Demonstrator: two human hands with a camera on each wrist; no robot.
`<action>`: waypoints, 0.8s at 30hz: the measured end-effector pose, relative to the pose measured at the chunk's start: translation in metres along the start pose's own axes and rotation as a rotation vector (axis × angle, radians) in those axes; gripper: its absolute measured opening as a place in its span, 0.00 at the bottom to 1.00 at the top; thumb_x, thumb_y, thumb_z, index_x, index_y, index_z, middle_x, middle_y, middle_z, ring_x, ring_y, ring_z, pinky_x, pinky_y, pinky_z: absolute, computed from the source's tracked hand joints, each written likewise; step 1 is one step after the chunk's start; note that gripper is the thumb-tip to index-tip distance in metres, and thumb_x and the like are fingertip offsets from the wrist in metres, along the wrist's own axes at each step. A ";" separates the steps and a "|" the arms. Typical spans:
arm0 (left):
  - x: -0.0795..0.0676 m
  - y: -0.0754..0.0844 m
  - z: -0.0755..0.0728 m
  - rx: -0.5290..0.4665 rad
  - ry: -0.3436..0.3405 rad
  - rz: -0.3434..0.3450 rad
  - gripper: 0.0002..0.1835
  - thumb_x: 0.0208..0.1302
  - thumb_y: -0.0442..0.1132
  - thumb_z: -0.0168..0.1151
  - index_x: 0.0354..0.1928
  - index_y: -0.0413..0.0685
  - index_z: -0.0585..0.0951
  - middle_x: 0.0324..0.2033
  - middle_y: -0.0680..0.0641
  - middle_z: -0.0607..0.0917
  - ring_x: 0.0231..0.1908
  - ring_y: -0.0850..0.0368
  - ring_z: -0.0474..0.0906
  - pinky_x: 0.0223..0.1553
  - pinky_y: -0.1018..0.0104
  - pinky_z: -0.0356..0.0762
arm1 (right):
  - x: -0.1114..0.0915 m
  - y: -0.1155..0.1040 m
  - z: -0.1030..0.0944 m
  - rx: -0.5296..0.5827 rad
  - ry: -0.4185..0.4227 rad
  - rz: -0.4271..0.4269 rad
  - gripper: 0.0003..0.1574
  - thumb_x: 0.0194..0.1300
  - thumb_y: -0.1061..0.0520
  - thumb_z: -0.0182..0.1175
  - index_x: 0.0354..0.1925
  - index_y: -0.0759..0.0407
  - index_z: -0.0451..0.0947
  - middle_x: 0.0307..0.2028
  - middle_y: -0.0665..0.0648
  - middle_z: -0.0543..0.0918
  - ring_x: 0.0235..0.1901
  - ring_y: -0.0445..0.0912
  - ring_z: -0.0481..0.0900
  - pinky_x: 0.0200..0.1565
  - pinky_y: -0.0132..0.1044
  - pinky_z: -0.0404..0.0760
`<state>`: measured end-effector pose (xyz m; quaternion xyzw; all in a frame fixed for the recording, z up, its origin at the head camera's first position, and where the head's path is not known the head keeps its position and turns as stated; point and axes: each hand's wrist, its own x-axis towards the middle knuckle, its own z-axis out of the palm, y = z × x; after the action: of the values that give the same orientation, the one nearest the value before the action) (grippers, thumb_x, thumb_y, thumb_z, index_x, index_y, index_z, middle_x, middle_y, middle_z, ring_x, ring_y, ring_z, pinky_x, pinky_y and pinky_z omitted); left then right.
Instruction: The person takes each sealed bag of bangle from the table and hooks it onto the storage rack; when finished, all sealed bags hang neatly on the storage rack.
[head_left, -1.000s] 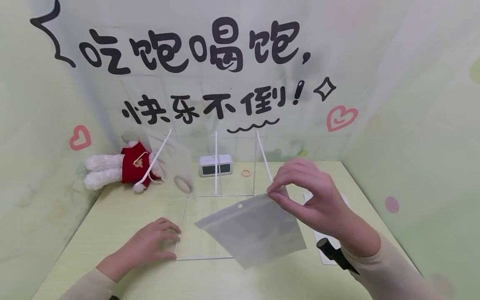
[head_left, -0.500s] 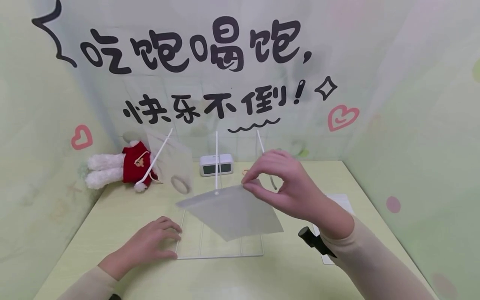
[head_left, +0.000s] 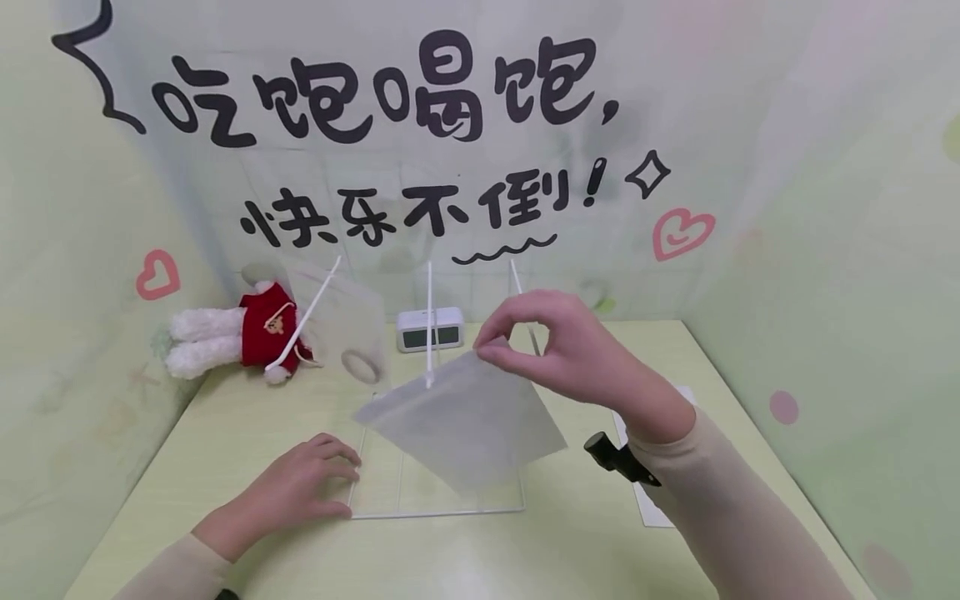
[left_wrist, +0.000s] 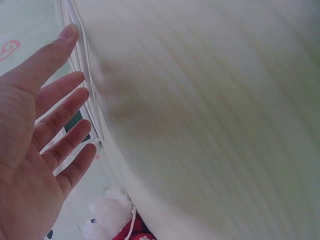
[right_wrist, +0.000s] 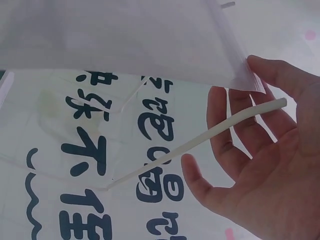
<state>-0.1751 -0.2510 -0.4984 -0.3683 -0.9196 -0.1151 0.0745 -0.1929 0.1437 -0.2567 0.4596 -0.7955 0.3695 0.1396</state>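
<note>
a corner of a flat, translucent grey plastic pouch (head_left: 465, 433) is pinched by the thumb and fingers of the right hand (head_left: 577, 362), at two o'clock of it. the pouch is held tilted, above the base of a white wire rack (head_left: 435, 515); whether the middle straight white prong (head_left: 430, 321) is passed through it cannot be told. the rack's side is touched by the left hand (head_left: 288, 492), at eight o'clock, its fingers relaxed and spread.

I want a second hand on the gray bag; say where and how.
Probably pinch the bag by its top-left corner, coming from the left: that corner sticks out free, while the right hand pinches the top edge's other end.
</note>
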 end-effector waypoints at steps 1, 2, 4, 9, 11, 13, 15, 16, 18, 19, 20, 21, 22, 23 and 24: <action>0.000 0.000 0.000 -0.004 -0.001 -0.003 0.20 0.47 0.56 0.82 0.41 0.60 0.90 0.50 0.59 0.86 0.52 0.56 0.78 0.53 0.52 0.82 | 0.002 0.001 -0.001 0.016 -0.022 0.027 0.05 0.64 0.60 0.72 0.38 0.50 0.88 0.33 0.41 0.87 0.36 0.36 0.82 0.45 0.34 0.82; -0.001 0.000 0.000 -0.007 -0.003 -0.006 0.20 0.47 0.56 0.82 0.41 0.60 0.90 0.50 0.59 0.86 0.52 0.56 0.78 0.53 0.52 0.82 | 0.004 0.003 -0.002 0.026 -0.043 0.053 0.05 0.65 0.59 0.72 0.38 0.49 0.88 0.33 0.41 0.87 0.36 0.36 0.82 0.45 0.34 0.82; -0.001 0.000 -0.001 -0.010 -0.006 -0.010 0.20 0.47 0.56 0.82 0.41 0.60 0.90 0.50 0.59 0.86 0.53 0.56 0.78 0.54 0.51 0.82 | 0.008 0.008 -0.003 0.036 -0.076 0.096 0.04 0.66 0.58 0.71 0.39 0.48 0.88 0.34 0.41 0.88 0.37 0.37 0.83 0.45 0.34 0.82; -0.001 0.000 -0.001 -0.017 -0.013 -0.017 0.20 0.48 0.56 0.82 0.42 0.60 0.90 0.50 0.60 0.85 0.53 0.56 0.78 0.54 0.51 0.82 | 0.014 0.023 -0.002 0.066 -0.096 0.139 0.04 0.67 0.57 0.71 0.40 0.49 0.89 0.35 0.43 0.88 0.39 0.38 0.83 0.45 0.35 0.82; 0.000 0.000 -0.001 -0.022 -0.016 -0.020 0.19 0.48 0.57 0.82 0.42 0.61 0.90 0.50 0.60 0.85 0.53 0.56 0.78 0.54 0.51 0.82 | 0.016 0.030 -0.001 0.072 -0.084 0.140 0.04 0.67 0.58 0.71 0.40 0.50 0.89 0.36 0.44 0.89 0.39 0.38 0.83 0.44 0.35 0.82; 0.000 0.000 -0.001 -0.023 -0.018 -0.023 0.19 0.48 0.57 0.81 0.42 0.61 0.90 0.50 0.60 0.85 0.53 0.56 0.78 0.54 0.51 0.82 | 0.018 0.036 0.001 0.069 -0.065 0.135 0.04 0.67 0.58 0.70 0.41 0.51 0.89 0.36 0.46 0.89 0.39 0.39 0.83 0.43 0.34 0.82; 0.000 0.000 -0.001 -0.021 -0.023 -0.028 0.19 0.48 0.57 0.81 0.42 0.61 0.90 0.50 0.60 0.85 0.53 0.56 0.78 0.54 0.50 0.82 | 0.020 0.042 0.002 0.062 -0.047 0.128 0.04 0.67 0.58 0.70 0.41 0.52 0.89 0.36 0.46 0.89 0.38 0.39 0.83 0.41 0.34 0.82; 0.000 0.000 -0.001 -0.020 -0.025 -0.032 0.20 0.48 0.57 0.81 0.42 0.62 0.90 0.51 0.61 0.85 0.54 0.56 0.78 0.54 0.50 0.82 | 0.021 0.044 0.003 0.060 -0.040 0.124 0.04 0.67 0.59 0.70 0.41 0.52 0.89 0.36 0.46 0.89 0.38 0.39 0.83 0.41 0.34 0.82; -0.001 -0.001 0.000 -0.017 -0.032 -0.040 0.20 0.49 0.58 0.81 0.43 0.62 0.90 0.51 0.61 0.85 0.54 0.56 0.78 0.54 0.50 0.82 | 0.023 0.049 0.004 0.057 -0.024 0.118 0.04 0.67 0.59 0.70 0.40 0.52 0.89 0.35 0.47 0.89 0.38 0.39 0.82 0.42 0.34 0.82; -0.001 -0.001 0.000 -0.017 -0.035 -0.045 0.20 0.49 0.58 0.81 0.43 0.62 0.90 0.51 0.61 0.85 0.54 0.56 0.78 0.54 0.50 0.82 | 0.024 0.051 0.004 0.054 -0.017 0.115 0.04 0.67 0.59 0.70 0.40 0.52 0.89 0.35 0.47 0.89 0.38 0.39 0.82 0.43 0.34 0.82; -0.001 -0.001 0.000 -0.018 -0.038 -0.048 0.20 0.49 0.58 0.81 0.43 0.62 0.90 0.51 0.61 0.85 0.54 0.56 0.78 0.54 0.50 0.82 | 0.025 0.053 0.005 0.052 -0.009 0.114 0.04 0.67 0.59 0.70 0.40 0.53 0.89 0.35 0.47 0.89 0.38 0.39 0.82 0.43 0.33 0.81; -0.001 -0.001 0.000 -0.018 -0.040 -0.050 0.20 0.49 0.58 0.80 0.43 0.62 0.90 0.51 0.61 0.85 0.54 0.56 0.77 0.54 0.50 0.82 | 0.027 0.055 0.005 0.049 -0.001 0.112 0.03 0.67 0.59 0.70 0.40 0.52 0.89 0.35 0.47 0.89 0.39 0.39 0.82 0.44 0.33 0.81; -0.001 -0.001 0.000 -0.020 -0.041 -0.052 0.20 0.50 0.58 0.80 0.44 0.62 0.90 0.52 0.61 0.85 0.54 0.56 0.77 0.54 0.49 0.82 | 0.028 0.057 0.006 0.045 0.005 0.114 0.03 0.68 0.58 0.69 0.40 0.52 0.89 0.35 0.47 0.89 0.39 0.39 0.82 0.44 0.33 0.81; -0.001 -0.001 0.000 -0.021 -0.041 -0.053 0.20 0.50 0.58 0.80 0.44 0.63 0.90 0.52 0.61 0.85 0.55 0.56 0.78 0.54 0.49 0.82 | 0.029 0.059 0.006 0.042 0.011 0.117 0.03 0.68 0.58 0.69 0.40 0.52 0.89 0.35 0.47 0.89 0.39 0.39 0.82 0.44 0.33 0.81; -0.001 -0.001 0.000 -0.022 -0.040 -0.053 0.20 0.50 0.58 0.80 0.44 0.63 0.90 0.52 0.61 0.85 0.55 0.56 0.78 0.54 0.49 0.82 | 0.030 0.061 0.007 0.038 0.014 0.121 0.03 0.68 0.58 0.69 0.40 0.52 0.89 0.35 0.47 0.89 0.39 0.39 0.82 0.43 0.33 0.81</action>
<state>-0.1750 -0.2524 -0.4985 -0.3468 -0.9290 -0.1198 0.0487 -0.2590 0.1387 -0.2726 0.4104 -0.8137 0.3955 0.1139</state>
